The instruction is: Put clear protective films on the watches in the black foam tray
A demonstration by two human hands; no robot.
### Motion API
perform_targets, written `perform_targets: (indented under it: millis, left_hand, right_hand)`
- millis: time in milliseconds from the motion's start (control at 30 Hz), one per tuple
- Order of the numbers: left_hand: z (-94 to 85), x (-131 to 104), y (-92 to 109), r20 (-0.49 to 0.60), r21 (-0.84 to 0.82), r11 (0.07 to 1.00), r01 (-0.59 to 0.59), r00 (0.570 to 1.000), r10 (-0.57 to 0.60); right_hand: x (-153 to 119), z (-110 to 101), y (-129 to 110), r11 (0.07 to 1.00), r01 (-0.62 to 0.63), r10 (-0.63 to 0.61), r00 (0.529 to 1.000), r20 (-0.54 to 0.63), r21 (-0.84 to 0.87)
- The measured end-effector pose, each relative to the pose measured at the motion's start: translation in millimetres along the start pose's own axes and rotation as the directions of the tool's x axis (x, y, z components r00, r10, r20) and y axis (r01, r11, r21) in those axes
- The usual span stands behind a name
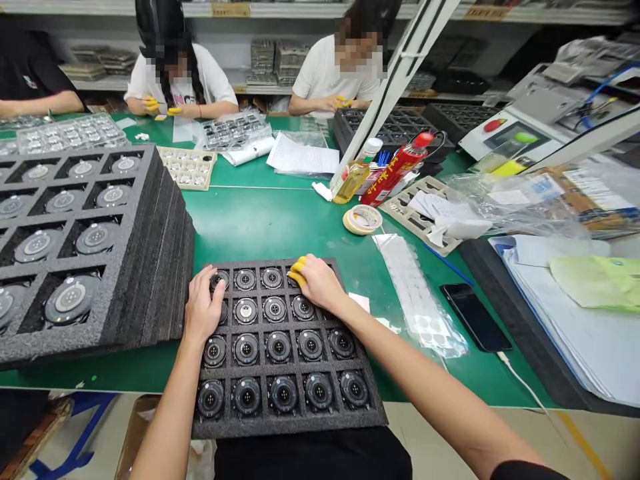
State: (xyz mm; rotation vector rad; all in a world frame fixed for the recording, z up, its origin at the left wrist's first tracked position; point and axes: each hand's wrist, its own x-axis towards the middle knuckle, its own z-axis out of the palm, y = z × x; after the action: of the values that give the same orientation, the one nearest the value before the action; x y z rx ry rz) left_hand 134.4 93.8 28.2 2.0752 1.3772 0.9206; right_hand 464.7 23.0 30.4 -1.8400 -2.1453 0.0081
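A black foam tray lies at the table's front edge, tilted slightly in view. Round black watch backs sit in its square compartments. My left hand is closed on the tray's left edge, its thumb over the watch back in the far left compartment. Yellow finger cots cover fingertips of my right hand. Its fingers are bent together at a watch back in the far row, partly hiding it. My right hand and wrist also cover the far right corner compartments.
A tall stack of foam trays stands left. Rightward lie tape rolls, a sticker sheet, a charging phone and papers. Behind are bottles, a red can, a slanted post and co-workers.
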Motion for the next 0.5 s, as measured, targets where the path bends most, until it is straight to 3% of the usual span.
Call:
perform_targets:
  millis: [300, 500]
  left_hand:
    - [-2.9, 3, -3, 0.025, -0.003, 0.998, 0.059, 0.998, -0.059]
    - [0.1, 7, -11, 0.006, 0.004, 0.997, 0.08, 0.997, -0.08]
  right_hand:
    - [4, 1, -6, 1.0, -0.009, 0.008, 1.0, 0.023, 0.026]
    - [8, -9, -1, 0.996, -0.09, 0.092, 0.995, 0.047, -0.026]
